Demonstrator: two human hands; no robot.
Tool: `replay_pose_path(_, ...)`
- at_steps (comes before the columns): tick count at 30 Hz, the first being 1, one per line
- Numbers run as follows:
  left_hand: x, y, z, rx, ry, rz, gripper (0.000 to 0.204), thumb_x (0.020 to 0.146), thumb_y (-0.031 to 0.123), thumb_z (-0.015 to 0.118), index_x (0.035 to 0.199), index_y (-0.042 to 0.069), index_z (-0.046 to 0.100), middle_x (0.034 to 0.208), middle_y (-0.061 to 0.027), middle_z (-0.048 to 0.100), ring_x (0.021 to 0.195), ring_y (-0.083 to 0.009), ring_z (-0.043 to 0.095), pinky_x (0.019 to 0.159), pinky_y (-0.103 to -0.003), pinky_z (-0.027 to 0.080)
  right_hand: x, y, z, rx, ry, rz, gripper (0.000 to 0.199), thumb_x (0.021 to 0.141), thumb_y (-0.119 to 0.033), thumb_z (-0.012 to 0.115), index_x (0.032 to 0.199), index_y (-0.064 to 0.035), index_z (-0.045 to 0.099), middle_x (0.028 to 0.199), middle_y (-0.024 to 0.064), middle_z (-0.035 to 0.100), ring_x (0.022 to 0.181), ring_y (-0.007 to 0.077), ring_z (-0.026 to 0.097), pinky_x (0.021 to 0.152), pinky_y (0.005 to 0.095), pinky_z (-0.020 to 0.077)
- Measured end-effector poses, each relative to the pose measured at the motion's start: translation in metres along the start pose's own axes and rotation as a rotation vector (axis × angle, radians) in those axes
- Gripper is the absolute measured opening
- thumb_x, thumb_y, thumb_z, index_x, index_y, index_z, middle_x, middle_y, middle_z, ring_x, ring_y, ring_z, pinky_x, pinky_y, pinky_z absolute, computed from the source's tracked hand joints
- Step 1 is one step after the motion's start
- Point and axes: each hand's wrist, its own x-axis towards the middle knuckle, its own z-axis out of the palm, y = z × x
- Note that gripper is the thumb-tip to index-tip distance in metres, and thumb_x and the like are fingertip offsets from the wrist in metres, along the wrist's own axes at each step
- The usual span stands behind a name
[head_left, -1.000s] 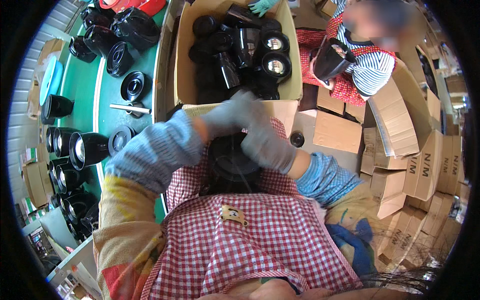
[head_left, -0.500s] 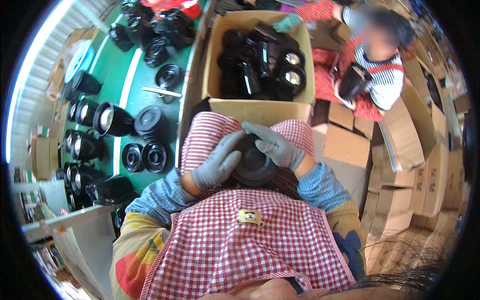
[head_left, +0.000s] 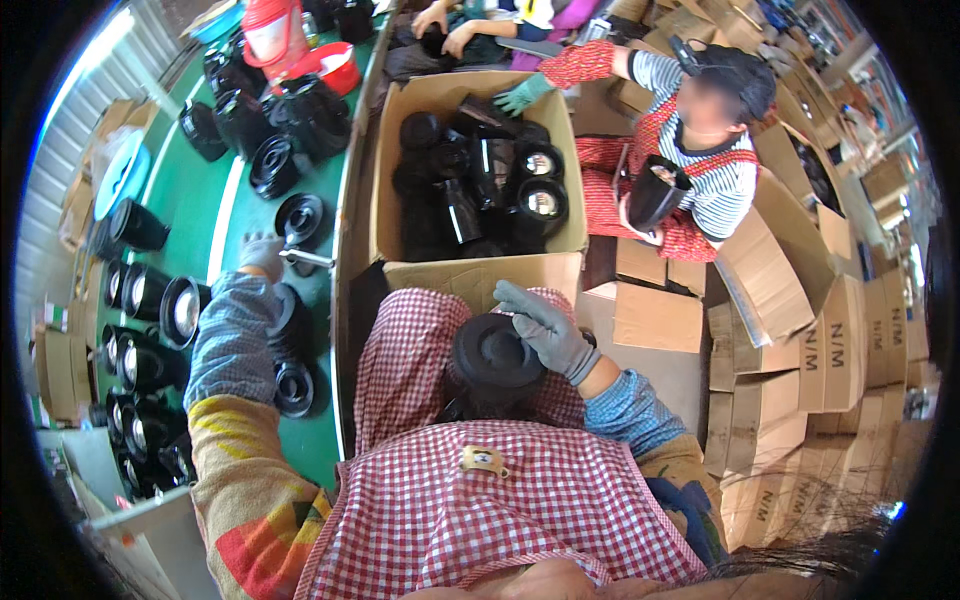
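A round black container with a ringed lid point(head_left: 492, 350) sits between my thighs. My right hand point(head_left: 550, 332), in a grey glove, rests on its right edge with the fingers stretched out. My left hand point(head_left: 262, 254), also gloved, reaches over the green table, its fingers slightly apart and partly foreshortened. Just right of it lies a silver bar-like tool point(head_left: 306, 258), beside a black round part point(head_left: 299, 220). Partly hidden behind my left forearm stands a stack of black round lids point(head_left: 287, 315), with another black lid point(head_left: 296, 388) nearer to me.
A cardboard box point(head_left: 480, 272) of black containers stands before my knees; a co-worker's green-gloved hand point(head_left: 524, 94) touches its far rim. That person also holds a black container point(head_left: 657, 192). Black containers point(head_left: 140, 290) line the table's left. Red buckets point(head_left: 275, 35) stand far back. Cartons point(head_left: 835, 340) pile up right.
My left hand has left the lid in my lap and moved left over the table. My right hand stays at the lid. The view has shifted, and the co-worker's head has turned.
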Motion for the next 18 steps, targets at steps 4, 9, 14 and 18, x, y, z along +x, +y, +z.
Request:
replay_pose_path(4, 0.024, -0.010, 0.020, 0.050, 0.117, 0.076, 0.033, 0.082, 0.009, 0.064, 0.113, 0.018, 0.071, 0.117, -0.0118, 0.070, 0.121, -0.0341, 0.061, 0.115, -0.053, 0.036, -0.007, 0.010, -0.015, -0.077, 0.134, -0.013, 0.050, 0.106, -0.023, 0.056, 0.150, -0.0010, 0.046, 0.145, 0.0175, 0.057, 0.134, 0.0243, 0.055, 0.113, 0.0348, 0.0422)
replay_pose_path(9, 0.002, -0.001, -0.015, -0.109, 0.225, 0.298, 0.020, 0.089, 0.022, 0.071, 0.103, 0.011, 0.064, 0.091, -0.0154, 0.069, 0.089, -0.0389, 0.068, 0.081, -0.050, 0.051, 0.019, -0.006, -0.032, -0.268, 0.230, -0.136, 0.048, 0.102, -0.018, 0.062, 0.147, -0.0063, 0.053, 0.138, 0.0184, 0.061, 0.127, 0.0265, 0.060, 0.108, 0.0356, 0.0471)
replay_pose_path(14, -0.082, 0.069, -0.133, -0.350, 0.417, 0.545, 0.020, 0.091, 0.025, 0.069, 0.102, 0.010, 0.063, 0.084, -0.0152, 0.065, 0.081, -0.0380, 0.067, 0.072, -0.046, 0.053, 0.068, -0.067, -0.035, -0.997, 0.194, -0.546, 0.069, 0.091, -0.047, 0.069, 0.147, -0.0103, 0.054, 0.146, 0.0160, 0.054, 0.134, 0.0328, 0.051, 0.115, 0.0498, 0.0364)
replay_pose_path(18, -0.140, 0.148, -0.190, -0.496, 0.381, 0.857, 0.024, 0.092, 0.030, 0.067, 0.103, 0.009, 0.063, 0.085, -0.0162, 0.066, 0.082, -0.0376, 0.068, 0.073, -0.046, 0.054, 0.082, -0.126, -0.029, -1.122, -0.075, -0.461, 0.072, 0.088, -0.050, 0.067, 0.148, -0.0146, 0.052, 0.131, 0.0148, 0.065, 0.119, 0.0330, 0.061, 0.105, 0.0479, 0.0444)
